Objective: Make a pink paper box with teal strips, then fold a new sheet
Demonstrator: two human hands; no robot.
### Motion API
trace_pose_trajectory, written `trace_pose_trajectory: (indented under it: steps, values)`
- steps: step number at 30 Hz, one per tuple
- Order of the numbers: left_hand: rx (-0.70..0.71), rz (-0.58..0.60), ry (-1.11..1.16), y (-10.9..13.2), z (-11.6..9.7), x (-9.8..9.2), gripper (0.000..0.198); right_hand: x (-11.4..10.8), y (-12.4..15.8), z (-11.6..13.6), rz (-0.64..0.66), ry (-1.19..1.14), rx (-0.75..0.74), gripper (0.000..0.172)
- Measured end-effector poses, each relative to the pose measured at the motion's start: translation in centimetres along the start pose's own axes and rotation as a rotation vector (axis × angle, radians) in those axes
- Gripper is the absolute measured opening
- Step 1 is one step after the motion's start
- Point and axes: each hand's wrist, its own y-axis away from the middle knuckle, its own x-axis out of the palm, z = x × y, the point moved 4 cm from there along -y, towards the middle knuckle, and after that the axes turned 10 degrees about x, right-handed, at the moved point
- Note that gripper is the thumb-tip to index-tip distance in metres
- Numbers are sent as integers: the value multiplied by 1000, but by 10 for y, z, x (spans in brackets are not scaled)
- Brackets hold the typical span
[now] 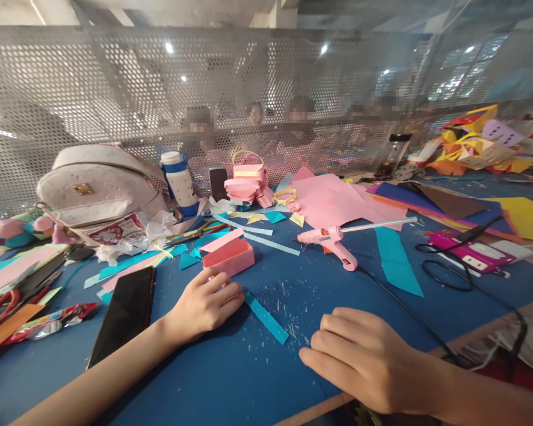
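Observation:
My left hand (206,305) rests on the blue table (249,367), its fingers curled loosely with the tips touching a small pink paper box (229,254). Nothing shows inside the hand. A teal paper strip (266,318) lies just right of it. My right hand (359,358) lies near the table's front edge with its fingers curled under; nothing is visible in it. A pink hot glue gun (335,241) with a white glue stick stands behind the right hand, its black cord running toward the right.
A black phone (127,310) lies left of my left arm. A white backpack (95,186), a bottle (180,183), pink paper pieces (246,183), a large pink sheet (333,201) and scissors (0,305) lie around. A perforated metal screen (115,89) stands behind, with people beyond it.

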Motion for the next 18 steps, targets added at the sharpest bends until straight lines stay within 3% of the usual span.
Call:
trace_pose_trajectory:
  steps: [11,18]
  values:
    - [-55,54,6,9,-3,-2,12,22,-11,4,-55,123,-94,11]
    - [-59,73,20,10,-4,-5,14,26,-18,6,-34,143,-89,17]
